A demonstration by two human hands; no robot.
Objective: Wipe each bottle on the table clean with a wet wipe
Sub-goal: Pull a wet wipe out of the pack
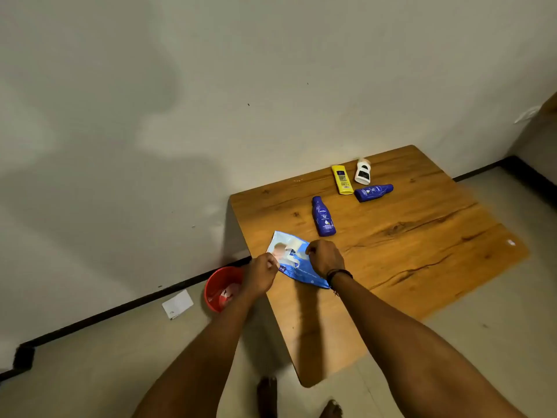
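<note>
At the near left corner of the wooden table point(422, 236), both hands grip a light-blue plastic wet-wipe packet point(297, 260): left hand point(262, 274) pinching its edge, right hand point(325, 257) clenched on top. Beyond lie four bottles: a dark blue bottle point(323, 217) nearest, then a yellow bottle point(342, 179), a white bottle point(363, 171) and a second blue bottle point(373, 192) clustered near the wall.

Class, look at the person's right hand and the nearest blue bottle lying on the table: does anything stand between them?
Nothing visible does. The right hand rests on the wet wipe pack, and only bare table lies between it and the nearest blue bottle. The other bottles lie farther back, out of that path.
</note>
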